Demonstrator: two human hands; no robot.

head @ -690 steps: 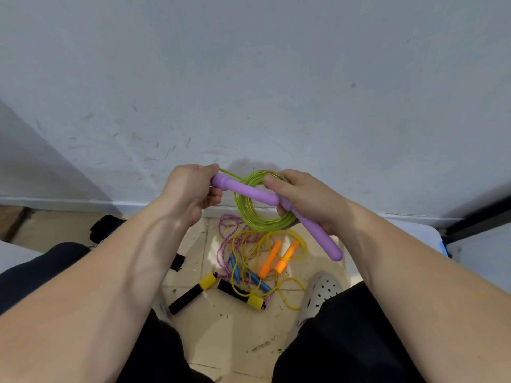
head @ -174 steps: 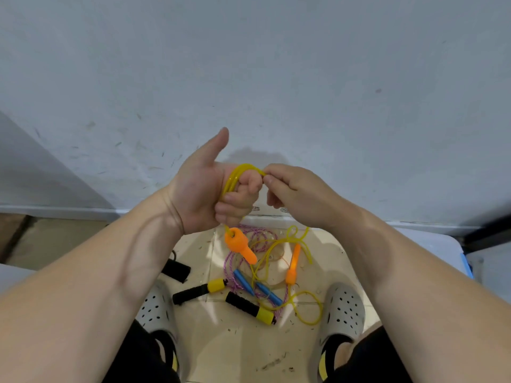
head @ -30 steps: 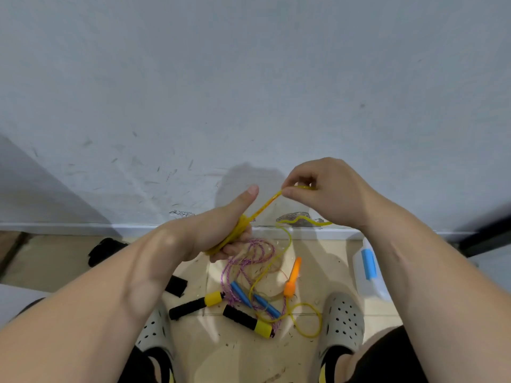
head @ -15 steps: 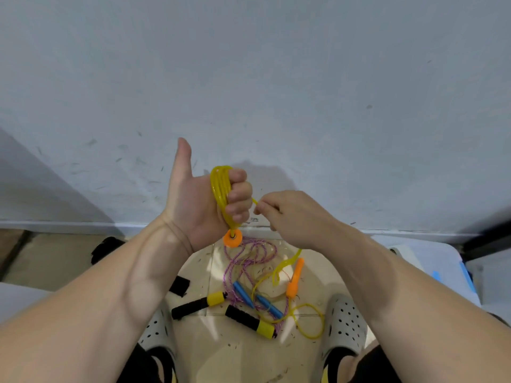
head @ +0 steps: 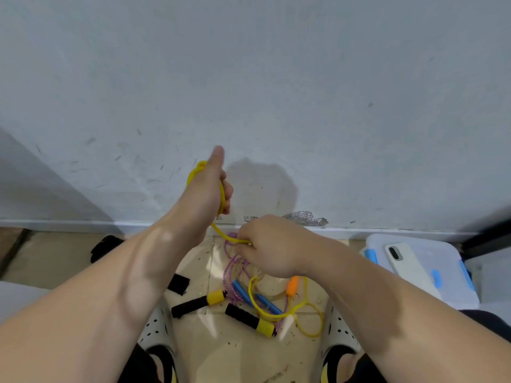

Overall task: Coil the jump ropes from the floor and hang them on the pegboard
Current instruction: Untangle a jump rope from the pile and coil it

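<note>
Holds the left hand [head: 206, 186] up before the scuffed white wall [head: 249, 78], thumb straight up, the other fingers curled round several loops of a thin yellow plastic jump rope [head: 222, 200]. Pinches one strand of the same rope lower down in the right hand [head: 269, 247], fingers bunched tight, back of the hand to the camera. Leaves a short curved length of rope slack between the two hands.

Below, on the beige tiled floor [head: 235, 352]: the uncoiled rest of the yellow rope in loose loops, trailing from under the right hand, with its orange handle [head: 292, 286] lying just beneath that wrist. Tangled with it, a purple-and-white braided rope [head: 227, 272] with two blue handles [head: 240, 289] side by side. Just in front of those, two black foam handles with yellow ends [head: 250, 319], angled toward each other, the cord between them too hard to make out. Two small black objects [head: 106, 246] to the left, nearer the wall, unclear what.

Feet in white perforated clogs [head: 154, 327] on either side of the pile. To the right, against the skirting, a white plastic box with blue clips [head: 453, 286], and flat on its lid a white phone [head: 406, 268], camera side up.
</note>
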